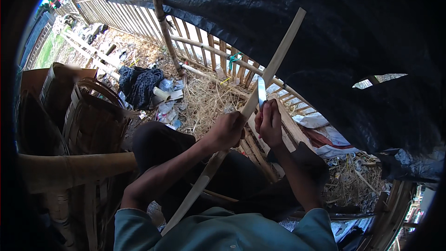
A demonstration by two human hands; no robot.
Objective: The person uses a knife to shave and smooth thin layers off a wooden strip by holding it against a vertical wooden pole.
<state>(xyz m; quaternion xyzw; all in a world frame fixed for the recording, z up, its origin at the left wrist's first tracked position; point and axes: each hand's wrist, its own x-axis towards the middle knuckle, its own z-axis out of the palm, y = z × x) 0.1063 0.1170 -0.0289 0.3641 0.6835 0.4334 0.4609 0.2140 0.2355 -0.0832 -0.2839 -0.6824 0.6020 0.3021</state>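
Observation:
A long pale bamboo strip [282,49] slants from my lap up to the far right. My left hand [227,130] is closed around it near its middle. In my right hand [270,123] is a knife, its handle mostly hidden by the fingers. The bright knife blade [261,91] points away from me and lies against or just beside the strip's right edge; I cannot tell whether it touches. The strip's lower part [193,195] passes over my dark-clothed legs toward my left side.
Woven bamboo baskets [95,111] and a thick bamboo pole [79,169] stand close on the left. A black tarp [325,56] hangs at the far right. Beyond my knees are dry straw [209,104], a black cloth heap [139,83] and a bamboo slat fence [130,18].

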